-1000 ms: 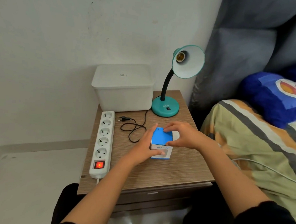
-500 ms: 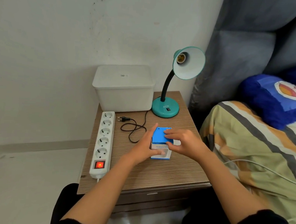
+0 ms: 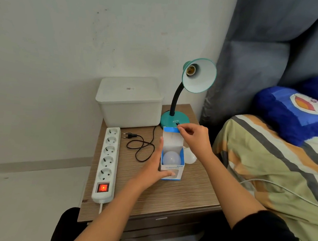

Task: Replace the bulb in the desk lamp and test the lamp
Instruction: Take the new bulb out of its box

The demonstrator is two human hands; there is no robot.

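A teal desk lamp stands at the back of the wooden nightstand, its shade tilted up with an empty socket. A blue and white bulb box stands in the middle, its lid flap lifted. A white bulb shows inside. My left hand grips the box's left side. My right hand pinches the flap's edge. Another white bulb lies just right of the box. The lamp's black plug lies loose, its cord coiled.
A white power strip with a lit red switch lies along the nightstand's left edge. A white lidded bin sits at the back left. A bed with a striped blanket and blue pillow borders the right.
The box's blue lid was shut under my right hand. Now the flap is lifted open toward the lamp and the bulb inside shows.
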